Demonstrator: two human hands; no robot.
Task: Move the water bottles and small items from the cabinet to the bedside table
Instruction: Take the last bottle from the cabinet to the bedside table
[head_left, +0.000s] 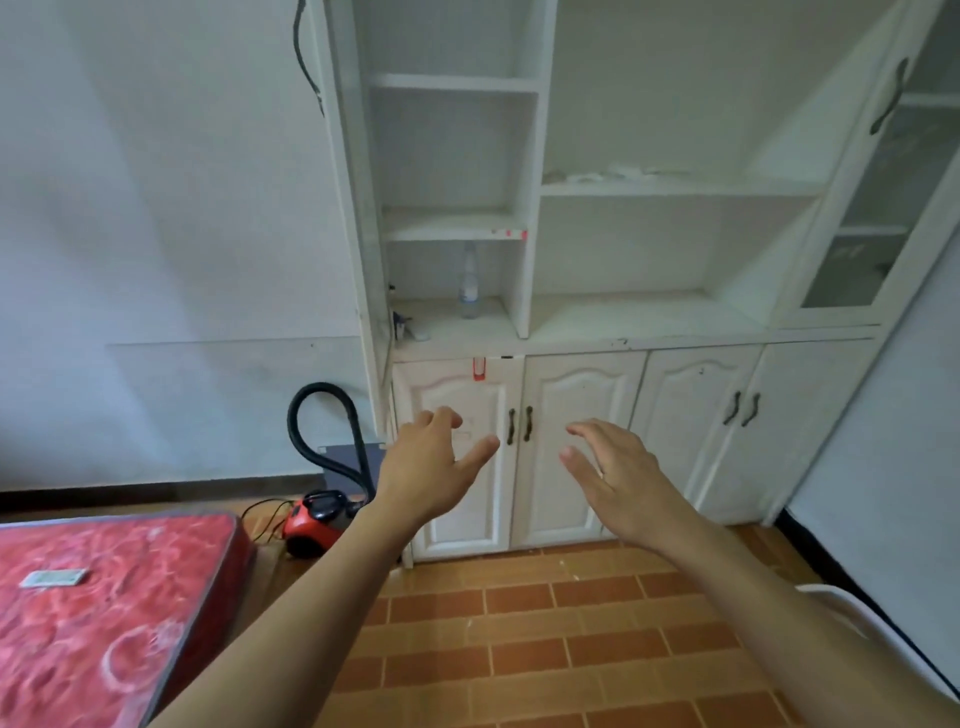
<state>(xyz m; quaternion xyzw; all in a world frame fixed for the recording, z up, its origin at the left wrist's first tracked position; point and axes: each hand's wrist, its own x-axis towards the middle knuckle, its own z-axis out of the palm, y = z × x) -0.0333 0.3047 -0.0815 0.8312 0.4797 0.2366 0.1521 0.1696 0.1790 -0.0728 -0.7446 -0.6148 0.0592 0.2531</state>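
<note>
Lower left of frame: red mattress (104, 613) with a small flat pale item (53, 578) on it, not part of the job as far as I can tell. Right of that, a red vacuum cleaner (317, 522) on the floor, hose looping up beside the cabinet (582, 338) edge. Left hand (434, 467) and right hand (621, 478) both out in front of the lower doors at centre frame, fingers spread and loose, holding nothing. Water bottle (469, 280) stands upright in the left cubby, above and slightly right of the left hand, well apart from both; long axis vertical. Left hand is nearer, so I'd expect it to take the reach: up and forward, side grip on the body. Small items (408, 325) sit at the cubby's left front, too small to identify. Shelf above and divider on the right box the bottle in; approach from the open front. Bedside table not in view
</note>
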